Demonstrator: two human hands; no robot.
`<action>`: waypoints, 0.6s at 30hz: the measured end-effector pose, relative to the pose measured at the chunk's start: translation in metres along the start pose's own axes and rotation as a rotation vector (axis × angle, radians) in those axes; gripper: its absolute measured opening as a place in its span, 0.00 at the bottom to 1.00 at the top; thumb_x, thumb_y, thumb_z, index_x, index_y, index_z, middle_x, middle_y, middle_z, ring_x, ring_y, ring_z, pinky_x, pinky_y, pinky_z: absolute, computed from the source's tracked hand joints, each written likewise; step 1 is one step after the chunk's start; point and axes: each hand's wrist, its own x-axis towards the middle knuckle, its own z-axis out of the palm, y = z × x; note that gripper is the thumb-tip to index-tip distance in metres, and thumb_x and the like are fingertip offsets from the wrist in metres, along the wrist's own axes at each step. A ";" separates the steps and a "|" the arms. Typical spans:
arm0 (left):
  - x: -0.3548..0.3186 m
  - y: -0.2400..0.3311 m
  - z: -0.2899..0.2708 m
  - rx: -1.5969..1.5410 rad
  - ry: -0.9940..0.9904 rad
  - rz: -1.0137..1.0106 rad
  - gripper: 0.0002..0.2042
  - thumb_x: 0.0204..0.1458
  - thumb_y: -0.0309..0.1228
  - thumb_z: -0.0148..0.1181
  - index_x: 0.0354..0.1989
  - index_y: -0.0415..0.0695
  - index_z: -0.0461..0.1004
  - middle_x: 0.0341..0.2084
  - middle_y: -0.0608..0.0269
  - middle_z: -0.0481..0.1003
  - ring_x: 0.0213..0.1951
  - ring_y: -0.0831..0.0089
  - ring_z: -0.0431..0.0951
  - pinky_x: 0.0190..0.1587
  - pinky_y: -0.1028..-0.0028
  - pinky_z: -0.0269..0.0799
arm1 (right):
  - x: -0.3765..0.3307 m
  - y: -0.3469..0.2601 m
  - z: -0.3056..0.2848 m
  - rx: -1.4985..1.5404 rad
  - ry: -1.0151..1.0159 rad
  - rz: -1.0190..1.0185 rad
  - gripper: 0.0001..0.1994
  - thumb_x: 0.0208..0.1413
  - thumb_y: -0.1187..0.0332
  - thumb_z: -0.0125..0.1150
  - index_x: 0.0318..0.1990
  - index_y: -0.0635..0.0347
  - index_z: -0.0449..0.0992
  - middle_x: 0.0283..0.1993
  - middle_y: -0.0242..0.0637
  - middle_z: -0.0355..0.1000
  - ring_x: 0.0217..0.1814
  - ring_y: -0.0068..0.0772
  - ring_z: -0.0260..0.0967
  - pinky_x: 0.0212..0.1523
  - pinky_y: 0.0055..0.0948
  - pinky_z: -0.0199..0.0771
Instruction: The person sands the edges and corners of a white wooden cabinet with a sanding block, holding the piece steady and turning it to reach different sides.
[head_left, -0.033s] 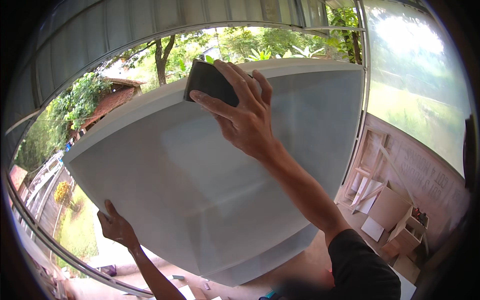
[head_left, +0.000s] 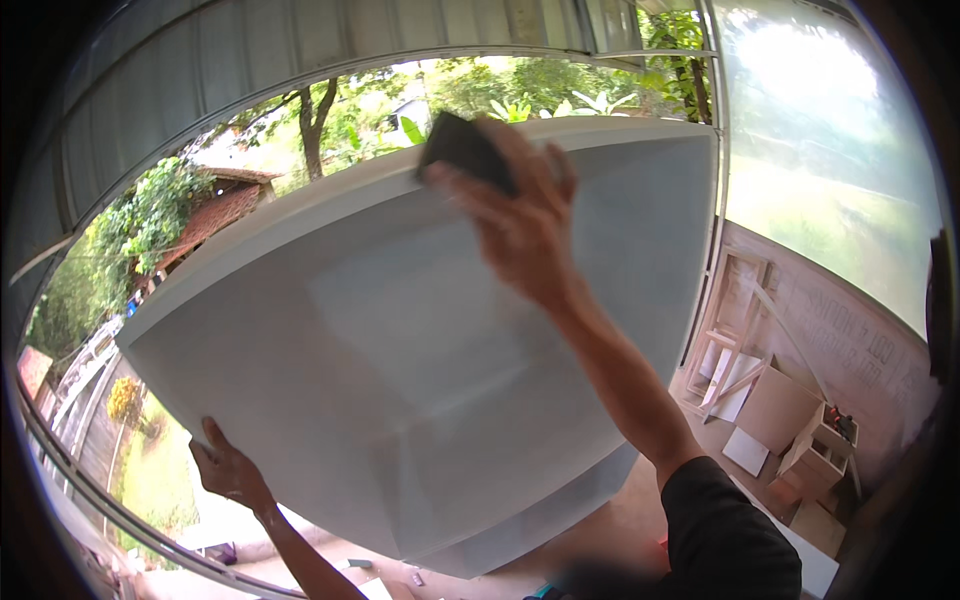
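Note:
A large board-like piece (head_left: 400, 340), painted pale grey with a whitish edge, stands tilted before me and fills the middle of the view. My right hand (head_left: 530, 225), blurred by motion, grips a dark sanding block (head_left: 465, 153) at the board's top edge. Thumb and fingers lie on either side of the block, and its underside is hidden. Lower down, my left hand (head_left: 232, 470) holds the board's left edge, some of its fingers out of sight behind it.
Wooden frames (head_left: 735, 320), a small open wooden box (head_left: 815, 455) and loose boards lie by the right wall. Beneath the board, scraps (head_left: 375, 588) lie on the floor. A metal rail (head_left: 150, 545) curves along the lower left. Trees and a tiled roof (head_left: 220, 215) show outside.
My right hand and the sanding block have moved right along the top edge. My left hand keeps its hold on the board's left edge. The whole view has shifted slightly.

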 end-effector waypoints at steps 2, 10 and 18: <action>-0.002 0.007 0.004 0.040 0.001 -0.077 0.31 0.65 0.60 0.56 0.36 0.37 0.76 0.22 0.57 0.79 0.23 0.70 0.80 0.29 0.69 0.77 | -0.001 0.063 -0.024 -0.039 0.143 0.151 0.14 0.62 0.63 0.66 0.54 0.38 0.87 0.69 0.39 0.73 0.72 0.42 0.67 0.74 0.51 0.51; -0.002 0.014 0.012 0.054 0.029 -0.184 0.31 0.64 0.61 0.57 0.36 0.38 0.75 0.20 0.58 0.75 0.22 0.69 0.79 0.32 0.70 0.81 | -0.008 0.105 -0.012 0.162 0.367 0.304 0.16 0.62 0.68 0.65 0.55 0.37 0.87 0.66 0.44 0.74 0.67 0.47 0.69 0.71 0.48 0.56; 0.006 -0.002 0.008 0.088 0.030 -0.132 0.32 0.64 0.62 0.56 0.34 0.38 0.72 0.26 0.55 0.78 0.29 0.66 0.82 0.35 0.66 0.83 | -0.022 0.097 -0.024 -0.143 0.211 0.245 0.14 0.61 0.65 0.67 0.54 0.40 0.86 0.67 0.43 0.72 0.67 0.43 0.69 0.69 0.45 0.58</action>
